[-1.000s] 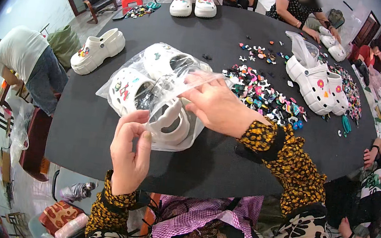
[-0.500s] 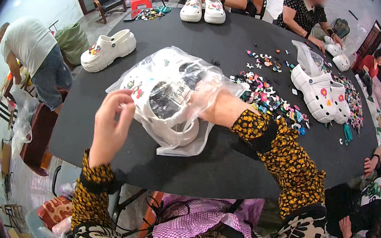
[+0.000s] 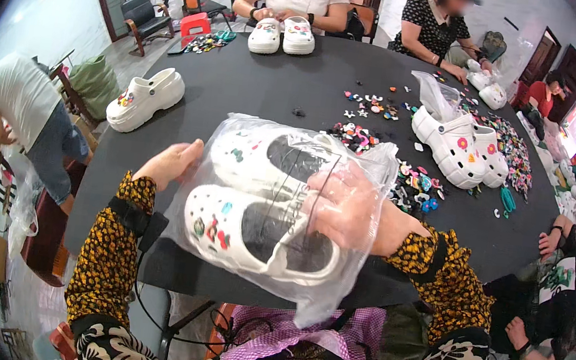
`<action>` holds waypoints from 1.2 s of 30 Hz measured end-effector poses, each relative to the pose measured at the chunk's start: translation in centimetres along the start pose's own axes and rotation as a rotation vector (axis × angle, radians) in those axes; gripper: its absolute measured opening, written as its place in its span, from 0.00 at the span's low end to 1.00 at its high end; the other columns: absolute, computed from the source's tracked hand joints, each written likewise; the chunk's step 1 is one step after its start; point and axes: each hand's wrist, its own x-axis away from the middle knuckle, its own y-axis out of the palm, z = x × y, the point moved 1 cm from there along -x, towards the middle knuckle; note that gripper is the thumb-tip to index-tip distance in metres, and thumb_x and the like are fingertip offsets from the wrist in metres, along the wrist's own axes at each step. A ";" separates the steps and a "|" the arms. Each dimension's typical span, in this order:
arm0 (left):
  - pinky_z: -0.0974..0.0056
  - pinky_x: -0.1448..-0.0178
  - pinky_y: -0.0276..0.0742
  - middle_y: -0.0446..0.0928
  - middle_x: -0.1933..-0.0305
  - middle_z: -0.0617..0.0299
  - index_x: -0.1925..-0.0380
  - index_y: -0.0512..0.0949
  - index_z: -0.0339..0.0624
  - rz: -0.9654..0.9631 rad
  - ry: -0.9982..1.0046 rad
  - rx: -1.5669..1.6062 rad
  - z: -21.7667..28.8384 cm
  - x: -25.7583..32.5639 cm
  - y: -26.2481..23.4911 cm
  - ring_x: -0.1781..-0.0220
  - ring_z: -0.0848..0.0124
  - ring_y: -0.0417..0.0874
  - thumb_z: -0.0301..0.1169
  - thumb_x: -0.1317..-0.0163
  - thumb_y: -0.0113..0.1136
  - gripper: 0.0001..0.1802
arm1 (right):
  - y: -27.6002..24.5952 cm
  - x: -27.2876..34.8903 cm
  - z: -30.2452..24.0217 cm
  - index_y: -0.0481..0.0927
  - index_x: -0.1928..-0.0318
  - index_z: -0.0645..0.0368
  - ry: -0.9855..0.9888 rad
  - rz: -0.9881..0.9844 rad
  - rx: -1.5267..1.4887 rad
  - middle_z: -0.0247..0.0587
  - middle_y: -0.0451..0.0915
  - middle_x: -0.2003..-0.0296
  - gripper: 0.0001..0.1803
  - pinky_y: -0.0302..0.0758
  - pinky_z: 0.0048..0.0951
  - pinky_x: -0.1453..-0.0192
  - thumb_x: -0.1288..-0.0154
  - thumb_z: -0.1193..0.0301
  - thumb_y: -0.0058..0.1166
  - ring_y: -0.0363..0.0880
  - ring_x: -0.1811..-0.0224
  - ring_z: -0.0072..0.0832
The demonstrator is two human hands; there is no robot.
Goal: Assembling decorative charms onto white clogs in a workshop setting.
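At the near edge of a round black worktop (image 3: 255, 97), a person's right hand (image 3: 345, 212) lies inside a clear plastic bag (image 3: 332, 286), fingers (image 3: 323, 184) spread flat beside two white clogs (image 3: 253, 230), clasping nothing. The left hand (image 3: 171, 163), open, steadies the bag's outer edge from outside. Both clogs, already dotted with coloured charms, sit side by side within the bag, so the packing looks nearly done; the bag's mouth appears unsealed. Beyond, loose charms (image 3: 409, 188) litter the worktop, another decorated pair (image 3: 461, 147) stands beside a second bag, and a single clog (image 3: 146, 96) waits at left. Other workers sit around the far rim.
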 end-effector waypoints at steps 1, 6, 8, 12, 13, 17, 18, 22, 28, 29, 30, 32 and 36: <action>0.66 0.65 0.71 0.73 0.71 0.63 0.60 0.75 0.33 -0.003 -0.003 -0.026 -1.0 -0.6 0.6 0.70 0.73 0.72 0.54 0.31 0.41 0.31 | -1.0 0.2 -0.5 0.79 0.62 0.56 -0.018 0.026 0.039 0.46 0.76 0.57 0.16 0.67 0.46 0.49 0.54 0.67 0.62 0.75 0.54 0.40; 0.68 0.61 0.74 0.77 0.65 0.63 0.54 0.75 0.33 -0.133 -0.029 0.601 -2.4 -1.1 2.1 0.66 0.73 0.77 0.51 0.30 0.43 0.29 | -3.2 1.9 0.0 0.77 0.63 0.60 -0.058 0.082 0.022 0.45 0.74 0.58 0.17 0.69 0.41 0.52 0.55 0.70 0.63 0.74 0.55 0.41; 0.67 0.56 0.76 0.80 0.59 0.59 0.54 0.75 0.31 -0.099 -0.019 0.813 0.1 -0.1 5.0 0.60 0.71 0.80 0.47 0.31 0.48 0.26 | -2.8 3.1 0.6 0.77 0.63 0.59 -0.040 0.088 -0.056 0.44 0.74 0.58 0.17 0.69 0.40 0.53 0.56 0.69 0.63 0.74 0.54 0.41; 0.68 0.58 0.77 0.81 0.59 0.56 0.59 0.77 0.31 -0.026 0.616 0.164 -1.6 0.0 4.2 0.62 0.70 0.82 0.32 0.35 0.51 0.13 | -4.0 3.1 0.6 0.77 0.63 0.56 0.019 0.061 -0.240 0.43 0.72 0.60 0.17 0.68 0.42 0.52 0.56 0.68 0.63 0.73 0.56 0.40; 0.69 0.59 0.77 0.81 0.61 0.56 0.60 0.77 0.31 -0.009 0.505 0.298 -1.6 0.0 3.8 0.64 0.71 0.82 0.31 0.35 0.51 0.13 | -3.5 3.4 1.1 0.77 0.63 0.56 -0.016 0.080 -0.241 0.44 0.71 0.60 0.17 0.68 0.43 0.52 0.55 0.66 0.64 0.72 0.56 0.41; 0.72 0.64 0.73 0.80 0.65 0.63 0.59 0.77 0.32 0.217 0.220 0.590 -1.3 -2.6 3.1 0.68 0.77 0.78 0.35 0.34 0.53 0.15 | -3.8 5.2 1.3 0.77 0.62 0.54 -0.014 0.114 -0.097 0.43 0.71 0.58 0.18 0.67 0.41 0.51 0.55 0.64 0.65 0.71 0.54 0.42; 0.73 0.63 0.71 0.79 0.65 0.65 0.58 0.78 0.32 0.294 0.208 0.511 -2.8 -3.8 1.4 0.69 0.78 0.76 0.36 0.33 0.53 0.16 | -3.8 5.5 1.0 0.77 0.62 0.54 -0.002 0.110 -0.087 0.43 0.71 0.58 0.18 0.67 0.41 0.51 0.55 0.64 0.65 0.71 0.54 0.42; 0.71 0.53 0.67 0.77 0.64 0.66 0.55 0.77 0.29 0.453 0.312 0.368 -7.6 -6.5 -3.8 0.60 0.77 0.73 0.40 0.34 0.55 0.21 | -3.2 6.5 1.1 0.77 0.68 0.55 -0.017 0.091 -0.013 0.39 0.74 0.63 0.14 0.65 0.37 0.50 0.51 0.60 0.61 0.71 0.53 0.35; 0.68 0.54 0.66 0.75 0.64 0.64 0.60 0.77 0.30 0.513 0.323 0.171 -7.7 -8.6 -4.5 0.61 0.75 0.71 0.39 0.33 0.51 0.19 | -3.8 9.9 1.7 0.76 0.68 0.55 0.105 0.132 -0.133 0.38 0.71 0.64 0.17 0.65 0.37 0.51 0.56 0.63 0.67 0.69 0.55 0.37; 0.68 0.54 0.66 0.75 0.64 0.64 0.59 0.76 0.30 0.469 0.304 0.242 -8.4 -9.2 -4.6 0.61 0.74 0.70 0.39 0.32 0.50 0.19 | -3.9 10.6 1.9 0.75 0.69 0.55 0.109 0.166 -0.132 0.37 0.70 0.64 0.17 0.65 0.36 0.52 0.56 0.63 0.68 0.70 0.56 0.37; 0.67 0.53 0.66 0.75 0.63 0.64 0.59 0.76 0.30 0.421 0.287 0.311 -9.3 -10.0 -5.1 0.62 0.74 0.70 0.40 0.32 0.50 0.20 | -4.2 11.2 2.1 0.75 0.69 0.55 0.125 0.169 -0.150 0.37 0.70 0.64 0.17 0.65 0.38 0.53 0.56 0.63 0.68 0.70 0.56 0.36; 0.67 0.54 0.67 0.75 0.63 0.63 0.58 0.75 0.29 0.417 0.317 0.103 -11.7 -11.8 -6.9 0.61 0.73 0.70 0.42 0.32 0.49 0.21 | -4.1 11.7 2.1 0.75 0.69 0.55 0.097 0.220 -0.120 0.36 0.70 0.65 0.16 0.64 0.39 0.53 0.56 0.63 0.67 0.70 0.56 0.36; 0.66 0.51 0.67 0.76 0.58 0.57 0.52 0.73 0.27 0.490 0.286 0.088 -12.8 -15.3 -7.2 0.58 0.70 0.72 0.45 0.32 0.50 0.27 | -4.6 12.1 2.3 0.74 0.70 0.54 0.106 0.263 -0.018 0.36 0.71 0.68 0.16 0.64 0.41 0.56 0.55 0.61 0.66 0.70 0.59 0.36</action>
